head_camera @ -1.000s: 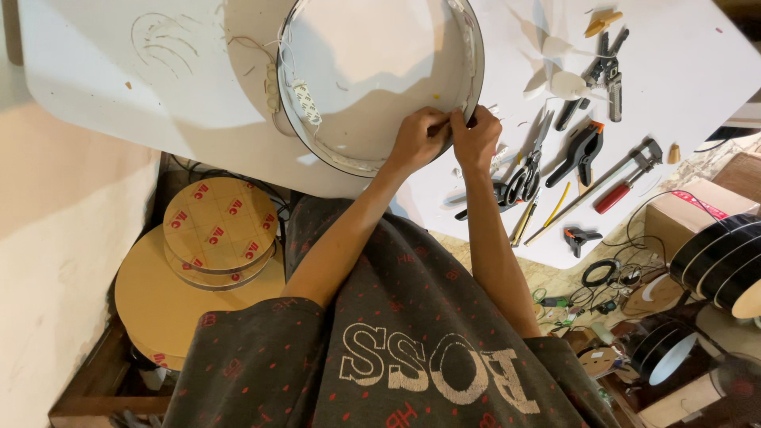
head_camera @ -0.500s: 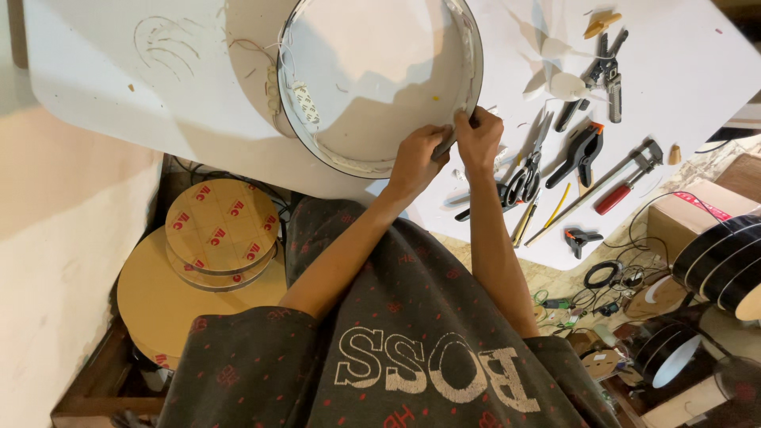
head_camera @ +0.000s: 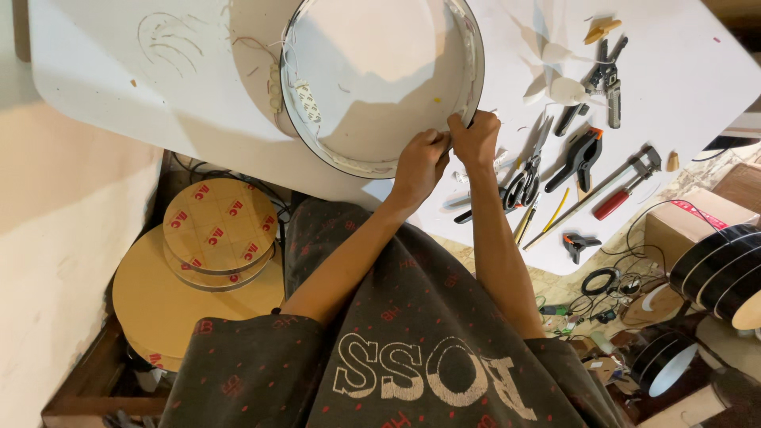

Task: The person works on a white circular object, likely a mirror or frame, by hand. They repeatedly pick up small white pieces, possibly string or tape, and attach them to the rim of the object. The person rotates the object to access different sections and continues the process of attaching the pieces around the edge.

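A large round white tray-like frame (head_camera: 372,71) with a dark outer rim lies on the white table (head_camera: 119,71). A pale strip runs along the inside of its wall. My left hand (head_camera: 422,162) and my right hand (head_camera: 474,136) meet at the frame's near right rim, fingers pinched on the rim and the strip there. A small white module with wires (head_camera: 305,99) sits at the frame's left inner wall.
Right of my hands lie scissors (head_camera: 519,186), black spring clamps (head_camera: 583,154), pliers (head_camera: 606,75), a red-handled clamp (head_camera: 622,194) and a small white fan blade (head_camera: 559,83). Round brown discs (head_camera: 218,230) are stacked below the table at left. Black rings (head_camera: 717,265), a cardboard box (head_camera: 686,226) and cables lie at right.
My two hands have stayed pinched on the frame's near right rim, working slightly along it. The frame has barely moved.
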